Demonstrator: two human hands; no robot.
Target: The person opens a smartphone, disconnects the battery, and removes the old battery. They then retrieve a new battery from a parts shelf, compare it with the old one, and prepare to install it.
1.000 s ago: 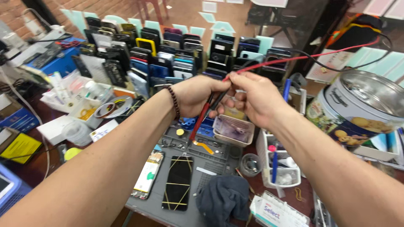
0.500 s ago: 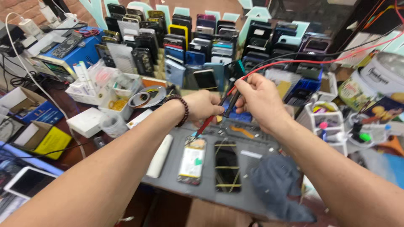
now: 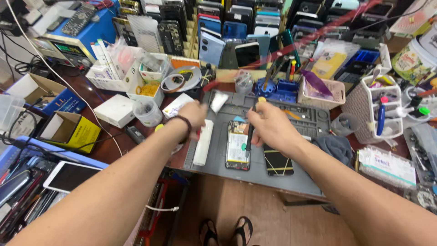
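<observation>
Both hands have dropped from chest height onto the grey rubbery mat. Left hand is curled around a red probe; right hand pinches a thin black probe over the opened phone. A yellow cardboard box sits left on the counter.

Two phones lie on the grey mat: one opened phone under the fingers, one black phone beside them. Perhaps twenty more stand racked beyond the fingertips, blurred.
</observation>
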